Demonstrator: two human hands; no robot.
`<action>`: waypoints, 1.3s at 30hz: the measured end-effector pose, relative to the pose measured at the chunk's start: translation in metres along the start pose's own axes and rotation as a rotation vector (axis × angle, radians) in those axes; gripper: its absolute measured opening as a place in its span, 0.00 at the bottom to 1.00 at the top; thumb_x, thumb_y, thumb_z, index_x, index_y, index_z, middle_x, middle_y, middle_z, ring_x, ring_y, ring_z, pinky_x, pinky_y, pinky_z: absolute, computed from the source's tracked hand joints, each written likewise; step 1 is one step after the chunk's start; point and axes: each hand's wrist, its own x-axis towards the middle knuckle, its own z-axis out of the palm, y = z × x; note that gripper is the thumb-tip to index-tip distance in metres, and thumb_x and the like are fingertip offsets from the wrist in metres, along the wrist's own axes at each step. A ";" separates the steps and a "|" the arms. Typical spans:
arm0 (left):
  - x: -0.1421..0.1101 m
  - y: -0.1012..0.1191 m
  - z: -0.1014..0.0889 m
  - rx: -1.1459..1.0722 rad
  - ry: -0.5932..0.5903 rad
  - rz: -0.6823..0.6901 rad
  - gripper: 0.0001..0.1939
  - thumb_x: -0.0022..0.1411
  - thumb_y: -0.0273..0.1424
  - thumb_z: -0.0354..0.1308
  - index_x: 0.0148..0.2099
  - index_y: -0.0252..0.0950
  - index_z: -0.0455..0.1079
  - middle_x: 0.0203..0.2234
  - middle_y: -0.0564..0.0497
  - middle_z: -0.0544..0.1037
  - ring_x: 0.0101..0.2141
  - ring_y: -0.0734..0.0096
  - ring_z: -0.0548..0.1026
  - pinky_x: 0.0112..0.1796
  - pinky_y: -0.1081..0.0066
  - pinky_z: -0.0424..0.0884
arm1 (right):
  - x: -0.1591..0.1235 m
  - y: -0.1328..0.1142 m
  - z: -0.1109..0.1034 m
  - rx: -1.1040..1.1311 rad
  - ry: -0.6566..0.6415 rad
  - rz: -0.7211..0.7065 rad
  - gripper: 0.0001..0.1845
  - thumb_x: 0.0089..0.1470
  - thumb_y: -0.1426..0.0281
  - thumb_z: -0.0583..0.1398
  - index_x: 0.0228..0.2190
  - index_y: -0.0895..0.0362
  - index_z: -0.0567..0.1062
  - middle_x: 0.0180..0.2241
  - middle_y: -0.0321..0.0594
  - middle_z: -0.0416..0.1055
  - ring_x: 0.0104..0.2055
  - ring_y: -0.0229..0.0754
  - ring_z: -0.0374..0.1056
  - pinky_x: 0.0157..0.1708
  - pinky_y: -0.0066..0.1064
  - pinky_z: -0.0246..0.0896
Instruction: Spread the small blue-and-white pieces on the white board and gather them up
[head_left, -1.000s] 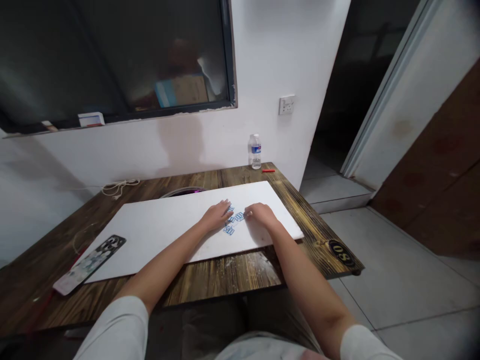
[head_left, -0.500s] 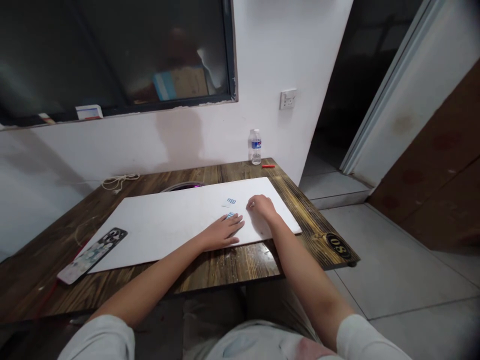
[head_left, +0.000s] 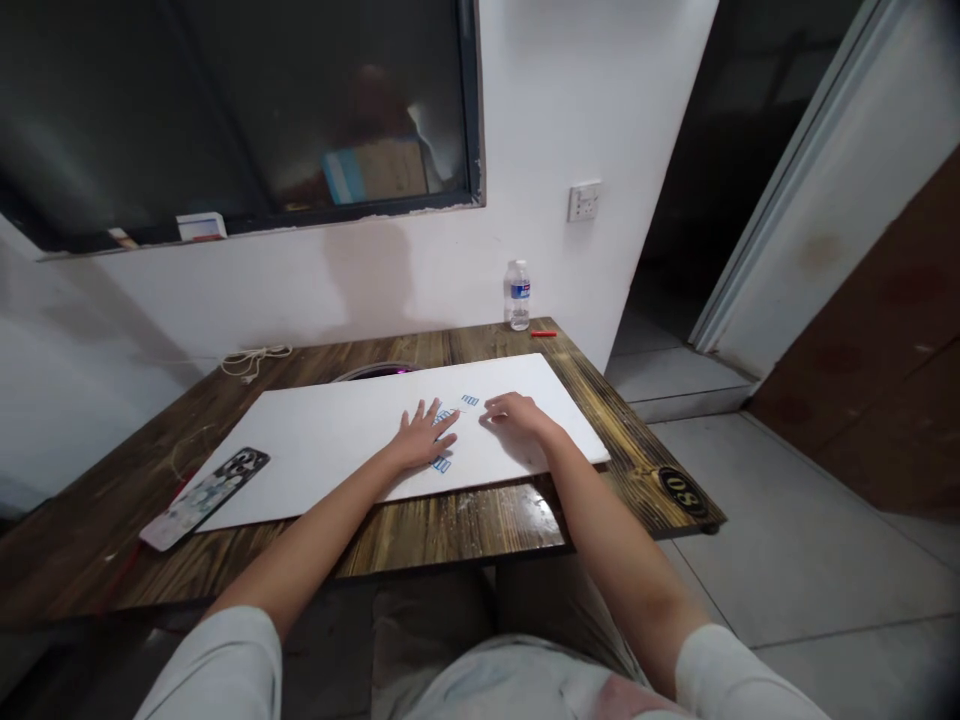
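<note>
My left hand [head_left: 421,437] lies with fingers spread on a white board [head_left: 322,430]. Partly under its fingers is a small blue-striped patch [head_left: 442,416]. Another blue-striped patch [head_left: 442,465] shows just below the hand, and a third patch [head_left: 470,400] lies between the two hands. Whether these are drawn on or loose pieces I cannot tell. Just right of the third patch, my right hand [head_left: 517,414] hovers low over or touches the board, fingers bent and slightly apart, with no object visible in them.
The board rests on a dark wooden table [head_left: 465,530]. A patterned phone [head_left: 206,498] overlaps its left corner. Behind are a white cable [head_left: 255,360], a round dark object [head_left: 375,371], a plastic bottle [head_left: 519,298] and a red pen [head_left: 544,334]. A numbered disc [head_left: 681,490] marks the right corner.
My left hand has shifted left and its fingers have spread wider, uncovering more blue patches. The right hand's fingers have gone from a pinch to slightly apart. The view has shifted a little.
</note>
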 end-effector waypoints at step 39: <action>-0.027 0.027 0.017 -0.022 0.172 0.012 0.28 0.72 0.45 0.36 0.70 0.49 0.51 0.69 0.50 0.53 0.68 0.53 0.49 0.61 0.44 0.49 | -0.003 -0.009 0.014 -0.047 -0.077 -0.157 0.22 0.66 0.61 0.49 0.60 0.41 0.66 0.66 0.37 0.56 0.71 0.52 0.42 0.63 0.61 0.39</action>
